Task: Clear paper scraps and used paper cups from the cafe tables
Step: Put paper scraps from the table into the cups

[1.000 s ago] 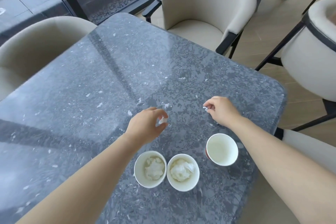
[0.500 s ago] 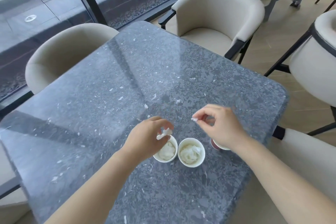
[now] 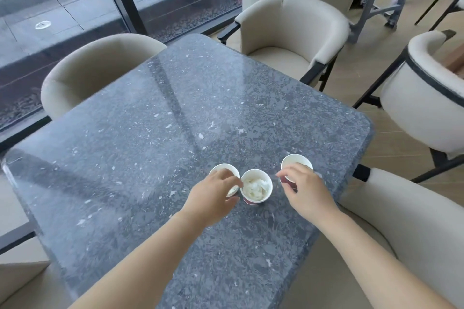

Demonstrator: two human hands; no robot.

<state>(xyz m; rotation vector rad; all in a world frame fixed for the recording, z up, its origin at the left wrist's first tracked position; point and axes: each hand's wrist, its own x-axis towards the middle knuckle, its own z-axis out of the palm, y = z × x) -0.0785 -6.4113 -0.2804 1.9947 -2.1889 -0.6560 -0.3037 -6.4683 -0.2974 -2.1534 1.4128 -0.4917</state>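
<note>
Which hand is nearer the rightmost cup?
Right. The right hand overlaps the rightmost cup; the left hand is at the left cup, past the middle cup.

The left hand point(image 3: 213, 195) now dips into the leftmost white paper cup point(image 3: 221, 169), the right hand point(image 3: 305, 187) now over the rightmost white paper cup point(image 3: 295, 159).

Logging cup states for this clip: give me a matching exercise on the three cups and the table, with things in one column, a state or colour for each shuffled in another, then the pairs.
Things
1. left cup
2. middle cup
3. right cup
4. table

States
A. grey, speckled
B. partly hidden by the right hand
C. uncovered, crumpled paper showing inside
D. partly hidden by the left hand

Pairs: 1-D, 2-C, 3-B, 4-A
</note>
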